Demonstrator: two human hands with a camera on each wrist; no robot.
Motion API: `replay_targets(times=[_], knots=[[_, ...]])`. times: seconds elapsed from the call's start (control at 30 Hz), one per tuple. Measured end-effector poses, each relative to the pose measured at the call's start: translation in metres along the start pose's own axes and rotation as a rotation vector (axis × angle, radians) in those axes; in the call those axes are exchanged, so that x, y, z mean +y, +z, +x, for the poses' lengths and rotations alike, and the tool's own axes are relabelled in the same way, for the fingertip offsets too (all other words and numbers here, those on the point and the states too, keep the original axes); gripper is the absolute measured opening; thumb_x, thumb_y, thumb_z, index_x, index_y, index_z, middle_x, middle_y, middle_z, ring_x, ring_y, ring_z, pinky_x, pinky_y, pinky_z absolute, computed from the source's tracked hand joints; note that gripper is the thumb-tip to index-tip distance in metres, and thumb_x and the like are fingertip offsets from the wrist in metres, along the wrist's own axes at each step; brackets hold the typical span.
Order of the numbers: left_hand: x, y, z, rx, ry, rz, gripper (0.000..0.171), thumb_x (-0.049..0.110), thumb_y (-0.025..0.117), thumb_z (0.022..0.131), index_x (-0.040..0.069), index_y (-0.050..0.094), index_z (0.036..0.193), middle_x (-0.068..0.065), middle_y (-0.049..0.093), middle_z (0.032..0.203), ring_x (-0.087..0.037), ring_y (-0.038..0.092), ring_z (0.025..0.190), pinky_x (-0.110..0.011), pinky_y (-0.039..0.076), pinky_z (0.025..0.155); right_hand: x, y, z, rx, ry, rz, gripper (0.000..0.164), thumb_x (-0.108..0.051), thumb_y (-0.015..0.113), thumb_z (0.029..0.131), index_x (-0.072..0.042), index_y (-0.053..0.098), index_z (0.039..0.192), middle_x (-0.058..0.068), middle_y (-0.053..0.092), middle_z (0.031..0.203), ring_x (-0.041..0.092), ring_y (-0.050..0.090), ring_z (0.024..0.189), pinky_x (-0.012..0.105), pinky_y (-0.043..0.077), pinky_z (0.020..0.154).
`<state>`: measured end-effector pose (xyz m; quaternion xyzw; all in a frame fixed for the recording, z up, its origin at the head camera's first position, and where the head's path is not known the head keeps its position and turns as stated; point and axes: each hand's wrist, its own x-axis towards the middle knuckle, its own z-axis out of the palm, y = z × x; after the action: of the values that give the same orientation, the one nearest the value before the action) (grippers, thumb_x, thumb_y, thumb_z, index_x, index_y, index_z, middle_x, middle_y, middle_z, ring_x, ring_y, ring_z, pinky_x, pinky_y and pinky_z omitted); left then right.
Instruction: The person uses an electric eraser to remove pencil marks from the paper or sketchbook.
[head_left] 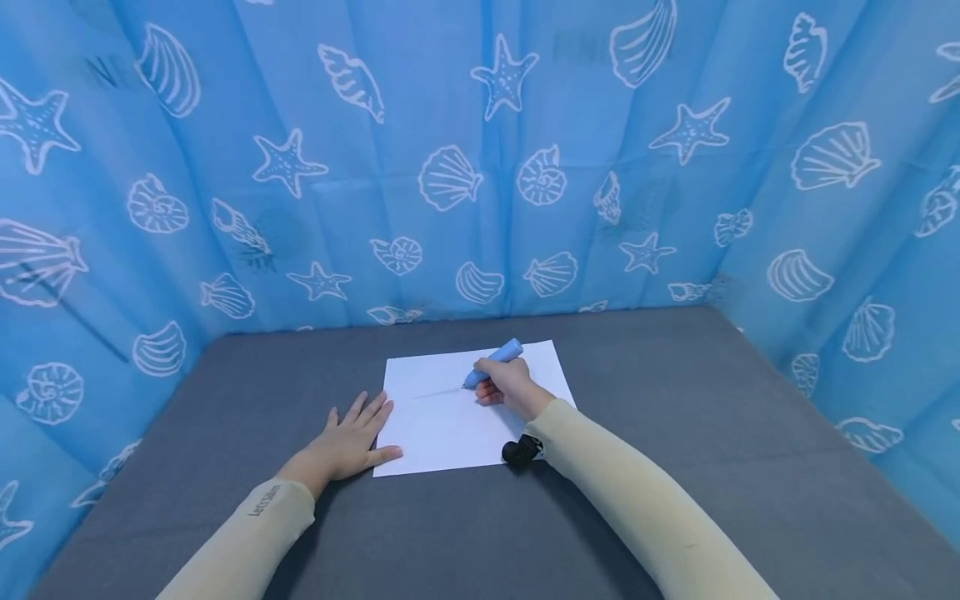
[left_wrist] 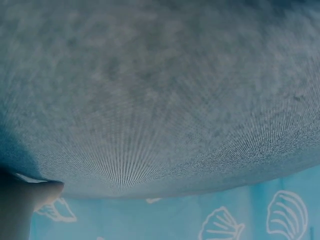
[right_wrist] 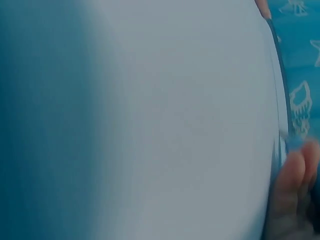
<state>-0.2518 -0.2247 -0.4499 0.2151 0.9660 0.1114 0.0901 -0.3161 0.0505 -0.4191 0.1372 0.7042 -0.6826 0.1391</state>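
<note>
A white sheet of paper [head_left: 442, 433] lies on the grey tabletop, with a thin, faint line [head_left: 435, 393] across its left half. My right hand [head_left: 510, 385] grips a thick light-blue marker [head_left: 504, 353], tip down at the right end of that line. In the right wrist view, the fingers [right_wrist: 295, 175] show at the lower right beside the blurred marker [right_wrist: 295, 143]. Spread out flat, my left hand [head_left: 351, 442] rests at the sheet's left edge, fingertips and thumb over the paper. Only a small part of the left hand [left_wrist: 25, 200] enters the left wrist view.
A grey cloth [head_left: 675, 400] covers the table around the paper. Blue curtains [head_left: 480, 225] with white shells and starfish hang behind it and along both sides. A small black device [head_left: 522, 451] is at the right wrist, over the paper's lower right edge.
</note>
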Motion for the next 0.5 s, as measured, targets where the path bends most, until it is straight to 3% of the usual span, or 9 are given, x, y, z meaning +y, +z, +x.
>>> replay_targets(times=[0.23, 0.5], knots=[[-0.0022, 0.0009, 0.0018, -0.002, -0.010, 0.013, 0.095, 0.072, 0.043, 0.089, 0.008, 0.019, 0.156, -0.012, 0.011, 0.162, -0.040, 0.001, 0.146, -0.072, -0.001, 0.106, -0.0018, -0.0010, 0.0012, -0.015, 0.022, 0.000, 0.022, -0.017, 0.063, 0.091, 0.004, 0.060, 0.087, 0.007, 0.059, 0.058, 0.011, 0.057, 0.045, 0.024, 0.052, 0.049], [-0.0031, 0.0019, 0.0028, -0.012, -0.013, 0.018, 0.094, 0.071, 0.043, 0.090, 0.009, 0.018, 0.156, -0.012, 0.010, 0.162, -0.040, -0.001, 0.147, -0.071, -0.001, 0.106, -0.0041, -0.0046, 0.0037, -0.005, 0.055, 0.080, 0.024, -0.021, 0.066, 0.092, 0.003, 0.061, 0.088, 0.009, 0.061, 0.065, 0.013, 0.060, 0.053, 0.025, 0.054, 0.052]])
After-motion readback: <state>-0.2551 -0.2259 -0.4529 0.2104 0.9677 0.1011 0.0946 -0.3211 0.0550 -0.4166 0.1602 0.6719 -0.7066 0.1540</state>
